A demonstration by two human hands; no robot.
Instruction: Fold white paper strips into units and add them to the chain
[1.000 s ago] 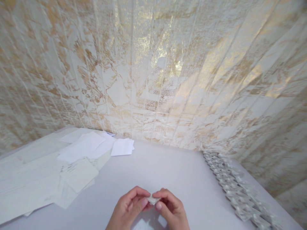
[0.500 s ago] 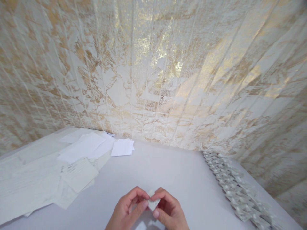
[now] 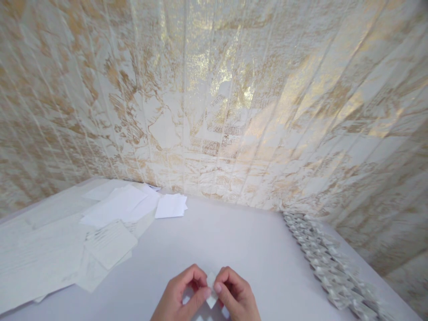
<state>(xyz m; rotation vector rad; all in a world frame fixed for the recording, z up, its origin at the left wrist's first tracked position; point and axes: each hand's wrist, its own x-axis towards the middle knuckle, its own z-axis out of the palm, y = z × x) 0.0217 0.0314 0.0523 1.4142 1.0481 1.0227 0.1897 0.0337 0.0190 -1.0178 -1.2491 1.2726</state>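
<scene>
A small piece of folded white paper (image 3: pixel 211 299) is pinched between my two hands near the bottom middle of the head view. My left hand (image 3: pixel 182 292) grips its left side with thumb and forefinger. On the other side my right hand (image 3: pixel 236 294) holds it the same way, the thumb pressed close to the forefinger. The paper has a pointed lower end and another tip showing above the fingers. White shapes lie below the hands at the frame's lower edge, mostly hidden and too blurred to name.
Loose sheets of paper (image 3: pixel 40 249), some with writing, overlap on the left of the white table (image 3: pixel 234 236). A small stack of white paper squares (image 3: pixel 170 206) lies at the back. Rows of folded paper pieces (image 3: pixel 321 263) line the right side. A gold-patterned curtain (image 3: pixel 214 111) hangs behind.
Both hands have shifted slightly lower. The right thumb has moved up toward its forefinger, and the folded paper now looks narrower between the fingers.
</scene>
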